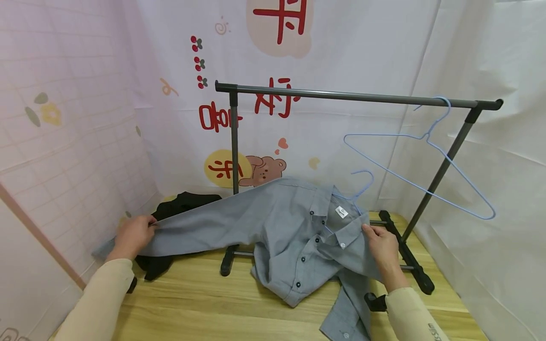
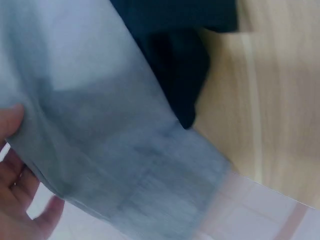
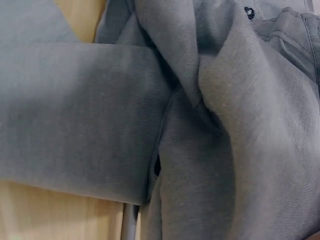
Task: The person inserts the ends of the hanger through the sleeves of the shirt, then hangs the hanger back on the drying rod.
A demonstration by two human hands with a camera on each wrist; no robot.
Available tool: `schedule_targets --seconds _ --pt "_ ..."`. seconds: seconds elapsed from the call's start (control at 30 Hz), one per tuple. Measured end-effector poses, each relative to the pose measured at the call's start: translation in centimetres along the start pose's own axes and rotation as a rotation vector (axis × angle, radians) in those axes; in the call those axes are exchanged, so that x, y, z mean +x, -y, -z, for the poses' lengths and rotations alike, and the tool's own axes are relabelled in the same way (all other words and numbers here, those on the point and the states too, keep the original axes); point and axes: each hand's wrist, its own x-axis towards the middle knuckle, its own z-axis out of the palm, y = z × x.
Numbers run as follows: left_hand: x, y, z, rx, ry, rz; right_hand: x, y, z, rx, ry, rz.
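- Surface: pale yellow wood-grain tabletop (image 1: 192,298), its planks running side to side in the head view.
- Room: white printed cloth backdrop (image 1: 362,47) behind, with red lettering, cherries and a brown cartoon bear (image 1: 266,170); pale grid-patterned sheet (image 1: 89,80) on the left, creased off-white sheet (image 1: 512,142) on the right.
- Grey metal garment rack (image 1: 358,96) with black end fittings stands on the table; a light-blue wire hanger (image 1: 428,136) hooks over its rail near the right end.
- Grey button-up cloth shirt (image 1: 281,232) lies on the table between the rack's legs, one sleeve drawn out left, the other hanging toward the near edge. A second light-blue hanger (image 1: 364,190) pokes from its collar.
- Left hand (image 1: 132,237): thumb and fingers closed on the outstretched sleeve's edge.
- Right hand (image 1: 384,248): thumb and fingers pinching the shirt beside the collar.
- Crumpled black fabric (image 1: 187,203) lies partly under the outstretched sleeve.
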Motion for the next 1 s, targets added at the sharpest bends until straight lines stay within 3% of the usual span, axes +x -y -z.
schedule_targets --seconds 0.3,0.43,0.57,0.67,0.73,0.77,0.93,1.0 --pt "-0.6 1.4 0.5 0.065 -0.155 0.036 0.0 -1.0 0.2 0.013 -0.045 -0.034" --pt "-0.3 0.8 0.6 0.014 -0.324 0.036 0.0 -1.1 0.4 0.015 -0.059 -0.050" --pt "0.7 -0.8 1.2 -0.064 -0.520 0.015 -0.1 -1.4 0.5 0.034 -0.096 -0.065" --pt "1.6 -2.3 1.8 -0.075 -0.594 0.006 -0.2 -1.6 0.6 0.052 -0.128 -0.084" --pt "2.2 -3.2 2.1 -0.079 -0.568 -0.002 -0.3 -1.7 0.5 0.053 -0.150 -0.092" --pt "2.4 -3.7 2.1 -0.081 -0.523 0.003 -0.3 -1.8 0.5 0.053 -0.161 -0.094" --pt "3.1 -5.9 0.2 -0.141 -0.187 0.008 -0.6 -2.0 0.2 0.047 -0.213 -0.091" --pt "3.1 -7.0 -1.3 -0.165 -0.106 -0.005 -0.7 -2.1 0.0 0.039 -0.229 -0.087"
